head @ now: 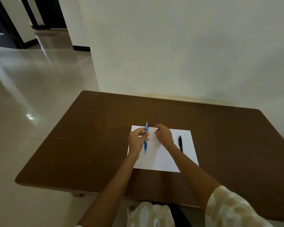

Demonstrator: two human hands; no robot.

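A white sheet of paper [185, 154] lies on the brown wooden table [88, 153]. My left hand [137, 140] grips a blue pen [146, 145] over the sheet's left part, the pen standing nearly upright with its tip down near the paper. My right hand [164, 134] hovers just right of the pen, fingers loosely curled with nothing in them. A black pen [180, 143] lies on the right part of the sheet, apart from both hands.
Pale specks [103, 130] are scattered on the table left of the paper. A white wall runs right behind the table's far edge. Glossy tiled floor [31, 95] spreads to the left, with a dark doorway far back.
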